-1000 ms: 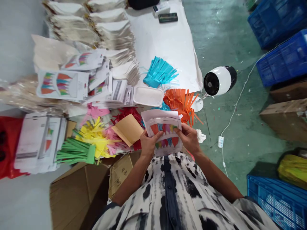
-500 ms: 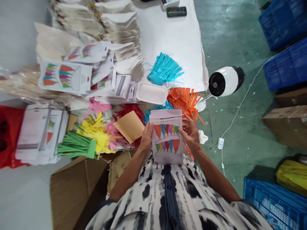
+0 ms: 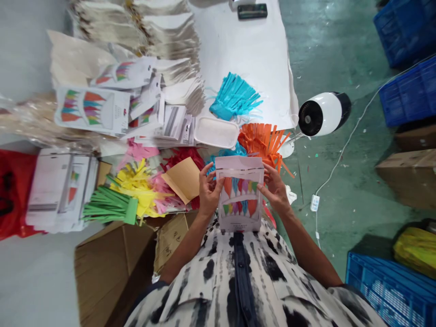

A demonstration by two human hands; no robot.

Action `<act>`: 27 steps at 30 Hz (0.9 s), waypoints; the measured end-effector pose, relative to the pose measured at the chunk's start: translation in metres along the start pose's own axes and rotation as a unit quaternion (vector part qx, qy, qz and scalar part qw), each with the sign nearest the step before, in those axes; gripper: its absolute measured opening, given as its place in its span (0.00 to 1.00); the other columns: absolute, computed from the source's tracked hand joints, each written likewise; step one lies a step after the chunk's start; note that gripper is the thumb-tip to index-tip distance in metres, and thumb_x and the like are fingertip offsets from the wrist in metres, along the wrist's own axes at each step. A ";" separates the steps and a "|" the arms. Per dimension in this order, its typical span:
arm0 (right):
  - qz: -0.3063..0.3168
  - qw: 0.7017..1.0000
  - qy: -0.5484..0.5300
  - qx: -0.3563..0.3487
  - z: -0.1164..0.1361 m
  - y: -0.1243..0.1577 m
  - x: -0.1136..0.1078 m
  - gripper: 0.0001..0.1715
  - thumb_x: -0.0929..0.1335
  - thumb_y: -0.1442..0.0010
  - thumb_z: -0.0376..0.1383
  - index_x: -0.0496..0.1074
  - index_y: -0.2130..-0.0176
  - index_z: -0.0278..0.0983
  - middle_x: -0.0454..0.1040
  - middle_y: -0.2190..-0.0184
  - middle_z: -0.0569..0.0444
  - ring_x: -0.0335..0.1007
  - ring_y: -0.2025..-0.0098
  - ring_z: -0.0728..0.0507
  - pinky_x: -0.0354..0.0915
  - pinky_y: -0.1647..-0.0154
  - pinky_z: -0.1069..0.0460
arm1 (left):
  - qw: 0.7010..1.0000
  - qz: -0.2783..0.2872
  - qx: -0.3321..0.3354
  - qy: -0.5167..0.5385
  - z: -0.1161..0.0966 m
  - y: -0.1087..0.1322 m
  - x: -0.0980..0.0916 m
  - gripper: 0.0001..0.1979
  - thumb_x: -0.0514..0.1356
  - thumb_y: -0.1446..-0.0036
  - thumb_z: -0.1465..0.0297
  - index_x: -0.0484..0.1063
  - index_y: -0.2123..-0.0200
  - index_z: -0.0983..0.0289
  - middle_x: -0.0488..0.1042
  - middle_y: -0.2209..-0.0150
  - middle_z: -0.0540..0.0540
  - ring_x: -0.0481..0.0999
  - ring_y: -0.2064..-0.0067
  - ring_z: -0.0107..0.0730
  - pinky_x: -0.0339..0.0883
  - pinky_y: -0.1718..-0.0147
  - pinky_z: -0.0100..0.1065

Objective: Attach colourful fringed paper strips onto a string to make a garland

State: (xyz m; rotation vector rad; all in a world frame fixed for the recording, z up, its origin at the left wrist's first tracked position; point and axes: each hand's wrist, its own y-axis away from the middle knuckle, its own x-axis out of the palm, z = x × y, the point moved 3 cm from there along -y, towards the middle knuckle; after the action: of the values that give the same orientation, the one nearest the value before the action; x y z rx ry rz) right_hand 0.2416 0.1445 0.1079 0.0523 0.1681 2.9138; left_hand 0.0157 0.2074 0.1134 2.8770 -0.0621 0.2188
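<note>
I hold a white printed card pack with coloured pennant pictures upright in front of my chest. My left hand grips its left edge, fingers curled round it. My right hand grips the right edge with thumb on the front. Just beyond the pack lie orange paper tassels, a white plastic tub and turquoise tassels. A brown envelope lies left of my left hand.
Stacks of printed cards and cream paper bundles fill the table's left. Green, yellow and pink tassels lie near an open cardboard box. A white fan stands at the table's right edge; blue crates sit on the floor.
The card pack went from bent and fanned in both hands to flat and upright, and my hands shifted to grip its two side edges.
</note>
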 end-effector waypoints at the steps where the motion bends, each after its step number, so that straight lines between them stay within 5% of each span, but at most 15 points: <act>1: 0.002 1.000 0.004 0.002 -0.001 -0.001 -0.003 0.37 0.75 0.39 0.46 0.67 0.34 0.50 0.71 0.44 0.51 0.73 0.48 0.41 0.71 0.41 0.44 | 1.000 0.009 0.000 -0.006 0.000 -0.001 -0.001 0.34 0.73 0.43 0.55 0.67 0.37 0.54 0.81 0.48 0.58 0.84 0.56 0.34 0.76 0.58 0.31; 7: 0.049 0.998 0.022 0.016 0.006 -0.010 -0.018 0.30 0.75 0.40 0.48 0.70 0.41 0.49 0.73 0.50 0.52 0.73 0.51 0.41 0.72 0.46 0.45 | 0.998 0.064 -0.008 -0.015 -0.008 -0.011 -0.009 0.27 0.75 0.46 0.55 0.75 0.46 0.56 0.81 0.55 0.55 0.80 0.65 0.30 0.73 0.65 0.29; 11: 0.036 0.997 0.071 0.007 0.021 -0.016 -0.022 0.22 0.72 0.35 0.51 0.74 0.46 0.46 0.75 0.52 0.52 0.74 0.53 0.41 0.72 0.48 0.45 | 0.999 0.036 -0.013 -0.020 -0.016 -0.018 -0.010 0.22 0.74 0.47 0.51 0.81 0.56 0.59 0.79 0.60 0.53 0.75 0.70 0.26 0.68 0.70 0.27; 15: -0.015 0.987 0.154 -0.045 0.032 -0.023 -0.021 0.14 0.72 0.33 0.49 0.78 0.53 0.45 0.77 0.53 0.51 0.74 0.49 0.39 0.71 0.44 0.43 | 1.000 0.003 -0.029 -0.011 -0.020 -0.025 -0.005 0.24 0.68 0.42 0.44 0.83 0.64 0.60 0.80 0.52 0.57 0.80 0.60 0.33 0.72 0.65 0.30; 18: -0.049 0.985 0.155 -0.064 0.032 -0.028 -0.021 0.12 0.72 0.33 0.48 0.78 0.62 0.43 0.77 0.55 0.50 0.75 0.50 0.39 0.72 0.46 0.42 | 1.000 -0.006 0.011 -0.025 -0.026 -0.034 0.000 0.21 0.71 0.44 0.49 0.81 0.70 0.62 0.81 0.52 0.58 0.81 0.52 0.38 0.74 0.58 0.33; 24: -0.072 0.991 0.102 -0.049 0.025 -0.034 -0.023 0.13 0.76 0.38 0.48 0.77 0.65 0.43 0.77 0.63 0.53 0.75 0.60 0.42 0.73 0.57 0.46 | 0.999 0.036 0.002 0.022 -0.031 -0.045 0.004 0.21 0.77 0.49 0.57 0.83 0.54 0.56 0.81 0.62 0.52 0.78 0.63 0.31 0.71 0.64 0.30; 27: -0.076 0.993 0.085 -0.012 0.025 -0.036 -0.023 0.17 0.77 0.41 0.51 0.76 0.65 0.42 0.76 0.67 0.55 0.73 0.65 0.44 0.72 0.60 0.48 | 0.998 0.060 -0.004 -0.005 -0.030 -0.047 0.004 0.18 0.75 0.47 0.55 0.86 0.57 0.57 0.81 0.58 0.55 0.78 0.58 0.34 0.71 0.63 0.30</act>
State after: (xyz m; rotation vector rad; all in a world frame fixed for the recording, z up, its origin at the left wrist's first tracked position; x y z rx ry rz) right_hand 0.2729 0.1767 0.1281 -0.2033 0.1578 2.7663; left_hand 0.0181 0.2601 0.1311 2.8694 -0.2380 0.2267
